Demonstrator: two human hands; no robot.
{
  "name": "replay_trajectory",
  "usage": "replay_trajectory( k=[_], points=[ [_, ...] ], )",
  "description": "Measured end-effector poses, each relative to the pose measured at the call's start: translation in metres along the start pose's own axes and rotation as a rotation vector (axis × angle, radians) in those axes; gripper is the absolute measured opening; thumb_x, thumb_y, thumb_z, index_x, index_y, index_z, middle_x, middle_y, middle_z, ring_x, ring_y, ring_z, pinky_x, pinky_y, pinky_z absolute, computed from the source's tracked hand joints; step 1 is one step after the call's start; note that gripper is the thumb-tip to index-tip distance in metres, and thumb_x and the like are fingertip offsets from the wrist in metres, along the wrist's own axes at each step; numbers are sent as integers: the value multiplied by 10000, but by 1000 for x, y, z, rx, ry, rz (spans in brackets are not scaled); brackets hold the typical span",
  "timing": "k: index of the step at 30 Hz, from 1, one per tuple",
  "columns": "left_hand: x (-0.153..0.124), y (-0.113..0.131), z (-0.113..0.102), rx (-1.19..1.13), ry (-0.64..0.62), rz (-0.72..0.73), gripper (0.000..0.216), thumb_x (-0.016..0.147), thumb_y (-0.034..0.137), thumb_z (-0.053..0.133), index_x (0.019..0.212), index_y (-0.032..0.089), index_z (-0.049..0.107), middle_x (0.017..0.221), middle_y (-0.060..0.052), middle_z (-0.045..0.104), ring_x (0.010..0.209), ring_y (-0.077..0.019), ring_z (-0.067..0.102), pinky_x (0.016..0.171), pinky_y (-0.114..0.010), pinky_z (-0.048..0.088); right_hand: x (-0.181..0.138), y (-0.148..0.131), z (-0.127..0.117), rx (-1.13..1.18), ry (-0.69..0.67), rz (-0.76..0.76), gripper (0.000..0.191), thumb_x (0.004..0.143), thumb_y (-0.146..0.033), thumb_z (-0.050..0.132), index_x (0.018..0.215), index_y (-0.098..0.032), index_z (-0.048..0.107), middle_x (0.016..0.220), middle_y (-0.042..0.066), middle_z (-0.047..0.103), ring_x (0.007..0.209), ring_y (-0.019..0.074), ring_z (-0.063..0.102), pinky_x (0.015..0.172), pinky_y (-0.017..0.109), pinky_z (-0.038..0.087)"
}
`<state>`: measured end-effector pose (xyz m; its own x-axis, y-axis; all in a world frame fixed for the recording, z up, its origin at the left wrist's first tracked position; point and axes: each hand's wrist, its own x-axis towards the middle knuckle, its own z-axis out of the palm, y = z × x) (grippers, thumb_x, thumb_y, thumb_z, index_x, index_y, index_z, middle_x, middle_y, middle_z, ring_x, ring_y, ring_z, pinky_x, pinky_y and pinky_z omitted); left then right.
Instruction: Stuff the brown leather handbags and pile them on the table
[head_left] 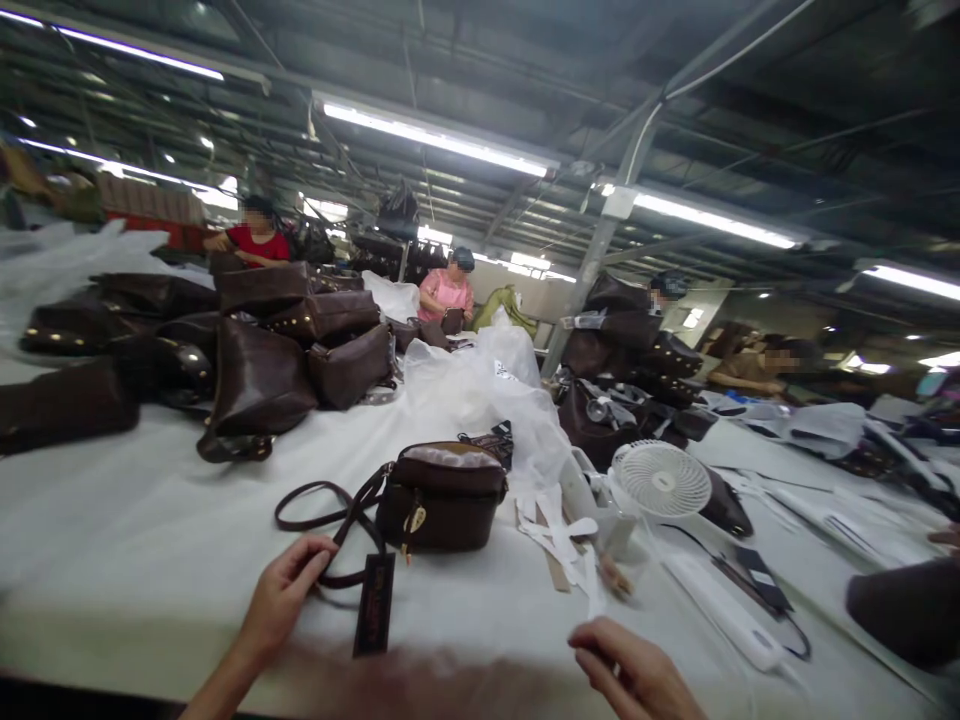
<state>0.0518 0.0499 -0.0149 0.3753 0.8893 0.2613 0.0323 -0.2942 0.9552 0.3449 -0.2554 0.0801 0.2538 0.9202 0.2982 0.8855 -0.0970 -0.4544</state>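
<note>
A small dark brown leather handbag (442, 505) stands upright on the white-covered table, its top open and pale lining or stuffing showing. A gold leaf-shaped charm hangs on its front. From its left side a thin brown strap (307, 488) runs out in loops. My left hand (289, 590) pinches part of this strap between thumb and fingers. Beside it, a black hang tag (373, 605) with red lettering lies in front of the bag. My right hand (637, 668) is at the front edge, fingers loosely curled and thumb apart, near the end of white paper strips (566, 545).
Many brown bags (262, 380) are heaped at the back left. Crumpled clear plastic (510, 390) lies behind the bag. A small white fan (660, 480) stands on the right, near more bags and a metal post (592, 270). Several people work farther back.
</note>
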Motion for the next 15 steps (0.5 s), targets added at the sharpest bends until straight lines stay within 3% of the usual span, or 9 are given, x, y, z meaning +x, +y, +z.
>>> replay_trajectory(
  k=[4,8,11,15],
  points=[
    [-1,1,2,24,20,-8,261,724,476,645,754,223,702,840,-51,703,871,-269,645,796,-337,527,63,12,13,79,129,41,255,882,-339,515,1077,-237,643,1041,79,680,888,203,672,608,247,559],
    [-1,5,4,29,10,-13,243,737,457,636,742,222,698,820,-49,696,855,-260,643,783,-326,525,139,17,21,189,208,-30,496,866,-336,524,1349,-235,473,1394,120,474,1231,252,507,765,316,576],
    [0,8,4,27,2,-23,243,741,445,625,740,211,692,807,-50,687,836,-249,638,781,-323,519,176,13,33,172,164,-107,475,881,-310,503,1351,-243,483,1339,104,518,1207,242,521,868,363,544],
    [3,15,3,21,-27,-41,249,741,438,614,731,197,679,784,-48,674,801,-235,625,747,-312,507,182,4,47,93,182,-151,402,894,-268,492,1292,-259,550,1099,75,628,1027,234,610,921,404,505]
  ],
)
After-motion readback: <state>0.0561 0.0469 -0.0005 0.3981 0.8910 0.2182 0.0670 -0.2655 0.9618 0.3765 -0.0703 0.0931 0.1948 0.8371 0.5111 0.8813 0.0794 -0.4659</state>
